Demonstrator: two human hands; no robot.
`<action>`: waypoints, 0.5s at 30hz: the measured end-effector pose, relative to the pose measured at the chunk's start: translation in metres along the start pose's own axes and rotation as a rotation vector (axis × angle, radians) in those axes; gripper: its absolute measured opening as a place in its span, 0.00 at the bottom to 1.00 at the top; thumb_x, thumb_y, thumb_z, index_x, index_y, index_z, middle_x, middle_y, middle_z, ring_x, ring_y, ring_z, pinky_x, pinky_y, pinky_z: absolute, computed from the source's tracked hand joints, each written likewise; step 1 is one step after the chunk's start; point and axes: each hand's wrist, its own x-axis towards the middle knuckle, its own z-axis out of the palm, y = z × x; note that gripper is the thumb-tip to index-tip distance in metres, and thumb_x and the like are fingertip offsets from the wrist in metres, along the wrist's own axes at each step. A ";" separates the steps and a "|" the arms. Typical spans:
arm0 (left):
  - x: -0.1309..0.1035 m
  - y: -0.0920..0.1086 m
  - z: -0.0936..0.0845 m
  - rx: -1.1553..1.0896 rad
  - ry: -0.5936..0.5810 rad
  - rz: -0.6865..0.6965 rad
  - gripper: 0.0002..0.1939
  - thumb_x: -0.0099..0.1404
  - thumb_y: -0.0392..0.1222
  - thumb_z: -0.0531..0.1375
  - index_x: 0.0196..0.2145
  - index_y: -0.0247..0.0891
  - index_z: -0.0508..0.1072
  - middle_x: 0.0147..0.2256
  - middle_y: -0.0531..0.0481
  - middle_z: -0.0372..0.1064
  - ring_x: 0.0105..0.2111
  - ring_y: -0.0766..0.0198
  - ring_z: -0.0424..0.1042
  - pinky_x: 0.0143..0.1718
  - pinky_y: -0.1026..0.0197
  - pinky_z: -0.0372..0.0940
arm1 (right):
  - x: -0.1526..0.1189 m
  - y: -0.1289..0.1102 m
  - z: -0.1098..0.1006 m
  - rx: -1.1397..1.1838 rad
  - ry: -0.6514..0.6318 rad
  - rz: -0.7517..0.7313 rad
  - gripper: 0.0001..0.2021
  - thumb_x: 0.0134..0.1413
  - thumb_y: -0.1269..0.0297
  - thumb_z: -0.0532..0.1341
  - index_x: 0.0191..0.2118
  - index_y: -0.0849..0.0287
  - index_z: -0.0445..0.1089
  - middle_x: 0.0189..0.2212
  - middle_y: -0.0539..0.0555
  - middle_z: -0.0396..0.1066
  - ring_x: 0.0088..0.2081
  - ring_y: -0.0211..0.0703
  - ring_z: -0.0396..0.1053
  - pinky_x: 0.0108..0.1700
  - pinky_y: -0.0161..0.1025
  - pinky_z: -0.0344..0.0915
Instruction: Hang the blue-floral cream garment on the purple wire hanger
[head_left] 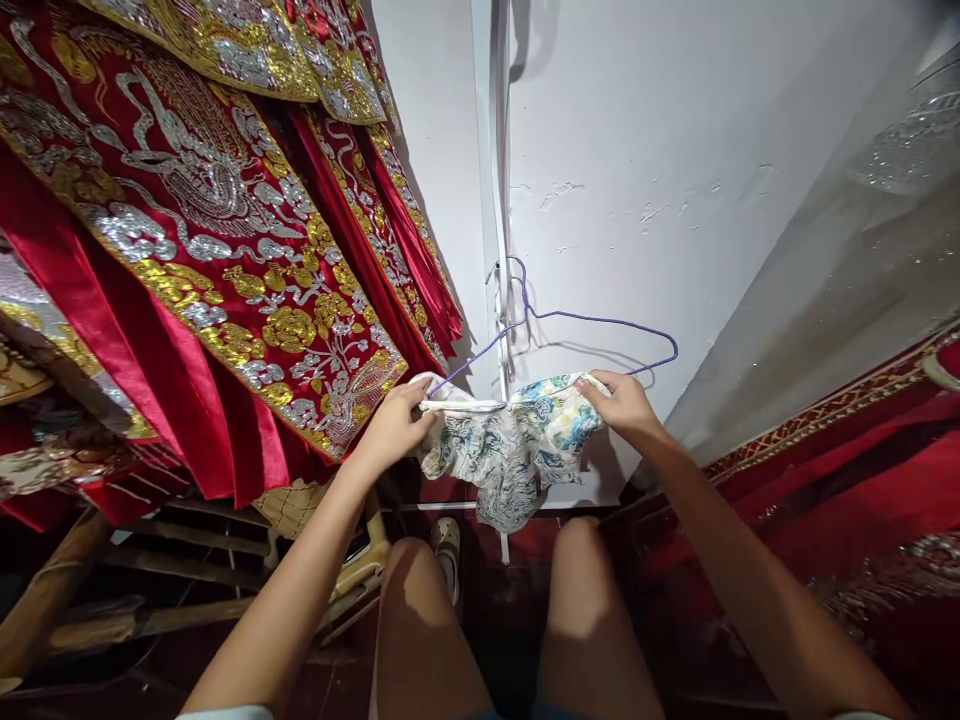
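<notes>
A patterned white garment with blue and yellow floral print (517, 440) is stretched between my hands. My left hand (401, 422) pinches its top edge at the left, and my right hand (619, 402) grips the top edge at the right. Behind it hangs a purple clothes hanger (615, 320), its hook up against a white vertical strip on the wall. The hanger's left arm runs down into the garment near my left fingers. At the right, its lower end passes behind my right hand. The garment's lower part bunches and droops below.
Red cloths with gold and silver embroidery (292, 290) hang close at the left. A bamboo chair (352, 580) stands at lower left. The white wall (622, 190) is straight ahead. Red fabric with gold trim (847, 480) lies along the right. One shoe (446, 550) shows below.
</notes>
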 end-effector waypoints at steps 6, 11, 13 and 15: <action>0.028 0.021 -0.005 -0.206 0.136 0.121 0.10 0.67 0.44 0.58 0.44 0.39 0.71 0.46 0.44 0.76 0.48 0.54 0.74 0.52 0.52 0.67 | -0.014 -0.011 0.014 0.192 -0.249 0.018 0.15 0.57 0.51 0.59 0.30 0.58 0.72 0.27 0.51 0.70 0.32 0.45 0.67 0.34 0.38 0.60; 0.041 0.024 -0.012 -0.058 0.105 0.255 0.13 0.72 0.41 0.51 0.48 0.38 0.73 0.44 0.45 0.74 0.45 0.57 0.73 0.49 0.56 0.65 | -0.020 -0.019 0.006 0.152 -0.285 0.032 0.18 0.50 0.62 0.62 0.48 0.55 0.75 0.36 0.52 0.76 0.35 0.44 0.71 0.37 0.37 0.65; 0.043 0.022 -0.013 -0.009 0.092 0.281 0.12 0.73 0.40 0.49 0.42 0.37 0.73 0.40 0.45 0.73 0.41 0.58 0.72 0.46 0.56 0.65 | -0.020 -0.015 -0.002 0.042 -0.106 0.052 0.32 0.46 0.66 0.62 0.61 0.52 0.67 0.31 0.50 0.75 0.29 0.42 0.69 0.33 0.37 0.64; 0.046 0.019 -0.013 0.029 0.072 0.283 0.12 0.73 0.40 0.49 0.40 0.37 0.71 0.37 0.45 0.70 0.37 0.58 0.69 0.42 0.56 0.65 | -0.020 -0.009 -0.009 -0.036 0.109 0.068 0.41 0.43 0.69 0.60 0.67 0.53 0.58 0.27 0.48 0.72 0.26 0.42 0.68 0.31 0.38 0.64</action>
